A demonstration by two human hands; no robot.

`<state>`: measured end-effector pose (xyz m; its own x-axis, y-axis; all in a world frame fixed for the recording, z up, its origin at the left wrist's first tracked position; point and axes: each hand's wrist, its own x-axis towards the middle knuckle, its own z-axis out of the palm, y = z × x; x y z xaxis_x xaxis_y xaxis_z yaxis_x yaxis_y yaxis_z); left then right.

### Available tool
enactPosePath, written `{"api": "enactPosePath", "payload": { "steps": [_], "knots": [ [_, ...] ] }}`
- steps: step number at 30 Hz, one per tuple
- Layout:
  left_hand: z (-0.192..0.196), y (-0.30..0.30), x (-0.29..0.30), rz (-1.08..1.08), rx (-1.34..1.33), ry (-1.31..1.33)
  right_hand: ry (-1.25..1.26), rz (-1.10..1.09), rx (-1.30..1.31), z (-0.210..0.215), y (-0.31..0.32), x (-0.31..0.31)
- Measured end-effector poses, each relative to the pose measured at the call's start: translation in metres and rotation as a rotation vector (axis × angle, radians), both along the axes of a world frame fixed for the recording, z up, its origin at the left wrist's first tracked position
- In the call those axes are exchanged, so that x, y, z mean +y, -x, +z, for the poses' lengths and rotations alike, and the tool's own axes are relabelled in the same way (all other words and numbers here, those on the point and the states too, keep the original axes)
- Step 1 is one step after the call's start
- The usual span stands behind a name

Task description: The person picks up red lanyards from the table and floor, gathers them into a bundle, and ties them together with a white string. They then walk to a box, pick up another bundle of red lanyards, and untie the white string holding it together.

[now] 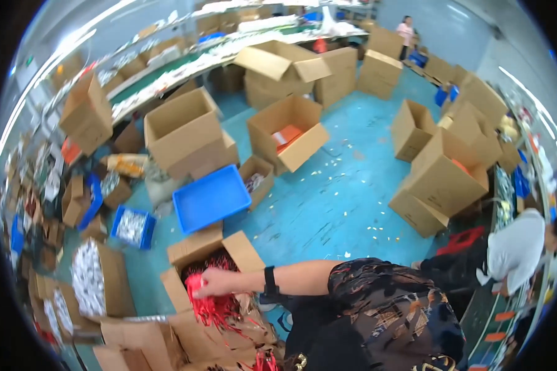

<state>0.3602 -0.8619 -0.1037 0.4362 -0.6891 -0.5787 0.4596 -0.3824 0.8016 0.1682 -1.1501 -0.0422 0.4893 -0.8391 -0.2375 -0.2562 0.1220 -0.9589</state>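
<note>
Head-worn fisheye, high, looking down at floor (328,204)

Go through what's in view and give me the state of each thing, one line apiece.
right hand: shut on red cords, reaching across into the box
red cords: bunched, partly lifted out
cardboard box: open, flaps up, holding red cords
blue tray: upright on the floor, empty
small blue bin: filled with pale small parts
box with orange item: open, tilted
left hand: not in view
</note>
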Motion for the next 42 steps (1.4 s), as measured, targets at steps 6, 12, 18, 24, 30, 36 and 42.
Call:
{"api": "enactPosePath", "payload": {
  "steps": [6, 12, 18, 24, 30, 36, 42],
  "knots": [
    [-0.003, -0.005, -0.02, -0.242, -0.022, 0.055, -0.203, -0.306, -0.308, -0.004, 0.133, 0.036],
    [0.011, -0.051, 0.027, -0.23, -0.108, 0.186, -0.126, -0.554, -0.151, 0.0, 0.234, 0.045],
    [0.03, -0.001, -0.039, 0.105, -0.03, 0.309, -0.16, -0.621, -0.497, 0.025, 0.348, 0.042],
    [0.099, 0.025, -0.058, 0.302, -0.521, 0.314, -0.163, -0.362, -0.276, 0.037, 0.406, 0.008],
    [0.112, 0.004, -0.044, 0.321, -0.588, 0.401, -0.307, -0.277, -0.335, 0.008, 0.388, -0.027],
    [0.096, 0.112, -0.057, 0.439, -0.213, 0.162, -0.542, -0.03, -0.368, 0.02, 0.296, -0.021],
    [0.008, 0.137, -0.026, 0.656, 0.021, 0.068, -1.048, 0.155, -0.454, 0.037, 0.182, -0.016]
  ]
}}
